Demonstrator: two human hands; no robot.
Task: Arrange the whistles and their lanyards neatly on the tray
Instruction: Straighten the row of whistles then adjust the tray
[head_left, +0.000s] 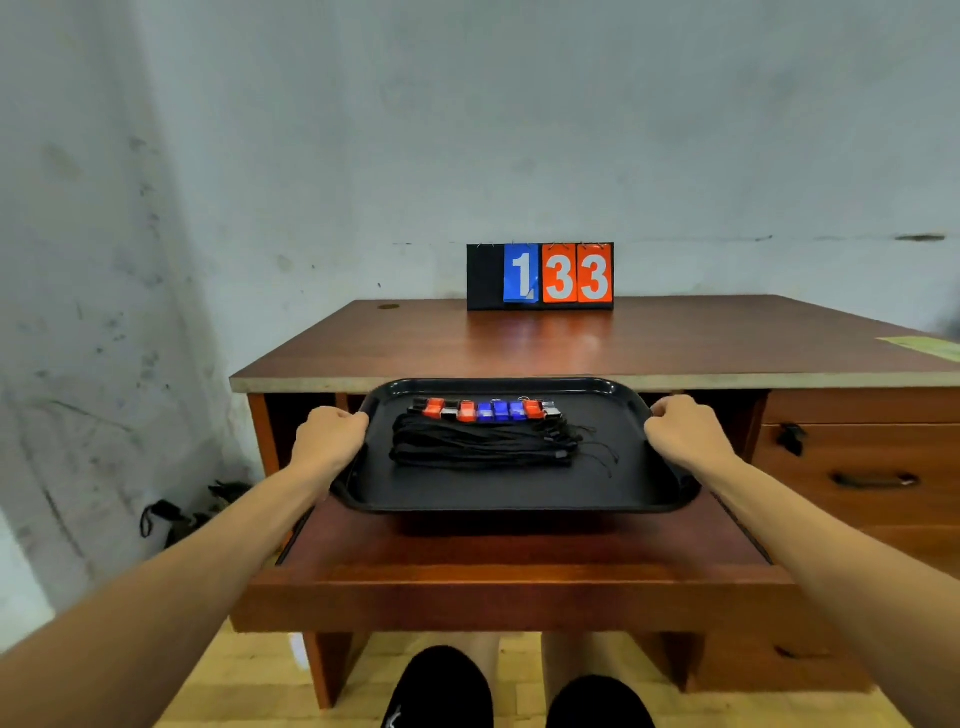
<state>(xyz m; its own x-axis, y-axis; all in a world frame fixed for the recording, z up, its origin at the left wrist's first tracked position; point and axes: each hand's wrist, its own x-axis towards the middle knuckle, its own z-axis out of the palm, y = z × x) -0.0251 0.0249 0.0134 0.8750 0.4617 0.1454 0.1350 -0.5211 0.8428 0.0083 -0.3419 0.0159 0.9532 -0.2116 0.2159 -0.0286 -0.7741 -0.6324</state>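
Note:
A black tray (498, 491) hovers just above a pulled-out wooden shelf, casting a shadow on it. My left hand (332, 436) grips its left rim and my right hand (680, 434) grips its right rim. Near the tray's far side lie several whistles (485, 409) in a tidy row, red, blue and black ones side by side. Their black lanyards (483, 444) are bundled in straight folds just in front of the row, with a few thin loop ends trailing to the right.
The pull-out shelf (509, 561) juts from a brown wooden desk (571, 338). A flip scoreboard (540, 276) reading 133 stands at the desk's back by the wall. Drawers (857, 467) are on the right. Dark cables (176, 514) lie on the floor at left.

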